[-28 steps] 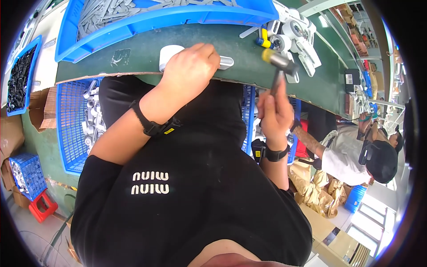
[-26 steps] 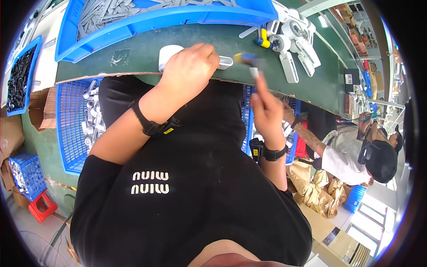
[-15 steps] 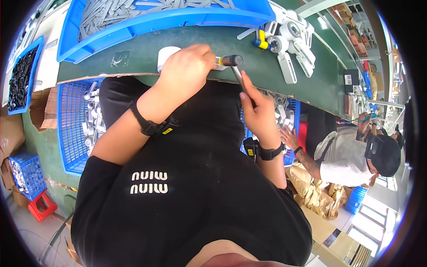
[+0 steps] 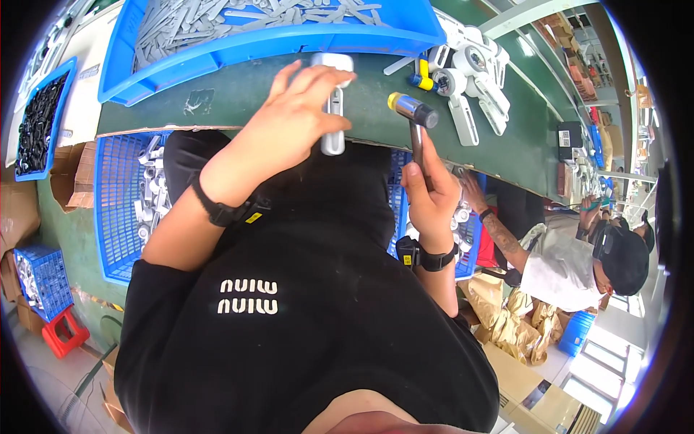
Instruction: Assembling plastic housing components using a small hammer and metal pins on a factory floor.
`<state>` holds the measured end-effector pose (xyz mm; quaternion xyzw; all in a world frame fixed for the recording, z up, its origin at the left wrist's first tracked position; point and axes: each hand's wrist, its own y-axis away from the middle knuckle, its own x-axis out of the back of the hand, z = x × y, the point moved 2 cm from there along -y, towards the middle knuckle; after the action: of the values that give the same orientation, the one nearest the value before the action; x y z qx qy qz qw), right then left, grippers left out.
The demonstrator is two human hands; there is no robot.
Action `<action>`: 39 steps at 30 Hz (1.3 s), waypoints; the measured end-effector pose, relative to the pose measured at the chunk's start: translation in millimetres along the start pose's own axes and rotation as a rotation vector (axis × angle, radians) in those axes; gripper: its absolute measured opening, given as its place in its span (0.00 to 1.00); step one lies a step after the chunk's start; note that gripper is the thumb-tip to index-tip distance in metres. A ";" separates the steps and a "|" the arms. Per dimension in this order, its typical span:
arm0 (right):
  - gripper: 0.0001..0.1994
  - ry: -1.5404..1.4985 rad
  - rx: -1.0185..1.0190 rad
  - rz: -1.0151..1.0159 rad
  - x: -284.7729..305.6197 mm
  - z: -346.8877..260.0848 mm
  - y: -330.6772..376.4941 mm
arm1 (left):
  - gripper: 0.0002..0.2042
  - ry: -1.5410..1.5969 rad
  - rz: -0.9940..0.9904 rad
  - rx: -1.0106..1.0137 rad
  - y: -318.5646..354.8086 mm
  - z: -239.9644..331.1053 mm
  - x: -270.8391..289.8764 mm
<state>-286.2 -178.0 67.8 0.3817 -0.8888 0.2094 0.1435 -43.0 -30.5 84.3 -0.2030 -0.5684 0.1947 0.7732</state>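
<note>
A white slotted part (image 4: 334, 101) with a broad head and a narrow arm lies at the bench's front edge, its narrow end toward me and past the edge. My left hand (image 4: 293, 119) is over it with fingers and thumb spread apart, crossing its head and arm; a firm grip is not visible. To its right, my right hand (image 4: 431, 195) is closed around the handle of a small mallet (image 4: 413, 110) with one yellow and one black face. The mallet's head is raised, apart from the white part.
A blue tray (image 4: 267, 47) of flat grey strips spans the bench's back. White assembled parts (image 4: 470, 79) are heaped at the right beside a yellow-and-blue tool (image 4: 423, 76). Blue crates (image 4: 116, 210) of white parts flank my legs. A co-worker (image 4: 557, 253) is at the right, one hand near the right crate.
The mallet has lifted off the white part and swung right. The part has turned from sideways to pointing toward me, and my left hand's fingers have spread.
</note>
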 end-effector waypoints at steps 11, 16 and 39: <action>0.28 -0.027 0.133 0.032 -17.7 -26.5 -23.9 | 0.09 0.160 0.251 0.323 35.6 -31.5 -21.2; 0.29 -0.190 0.138 0.120 -35.6 -28.2 -25.7 | 0.09 0.141 0.355 0.230 37.9 -33.0 -32.8; 0.28 0.313 0.272 0.025 -50.5 -23.9 -40.9 | 0.13 0.118 0.395 0.173 39.6 -33.1 -34.9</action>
<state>-220.0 -160.7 78.4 0.3492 -0.8239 0.3861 0.2240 -23.8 -18.8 26.2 -0.2544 -0.4528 0.3781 0.7664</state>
